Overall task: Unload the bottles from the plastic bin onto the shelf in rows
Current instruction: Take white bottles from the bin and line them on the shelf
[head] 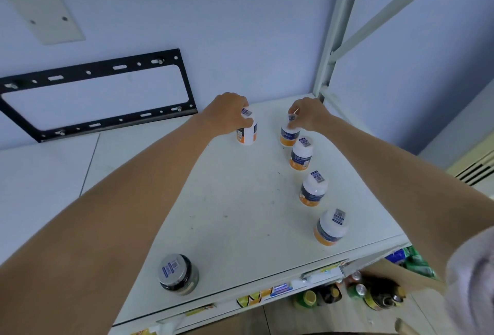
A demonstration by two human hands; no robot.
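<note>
**White bottles gripped on the shelf top**

White plastic bottles with orange-and-blue labels are stood on the white shelf [240,201]. One [247,131] is clasped by the left hand [227,112], another [289,132] by the right hand [310,115]. Barcode stickers are seen on caps; label text is unreadable.

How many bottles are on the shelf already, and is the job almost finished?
Three white bottles already stand in a row along the right side of the shelf. The right hand grips a fourth at the row's back end, and the left hand holds another white bottle farther left, perhaps starting a second row. A dark jar stands apart in front. The bin is out of view, so what's left is unknown.
</note>
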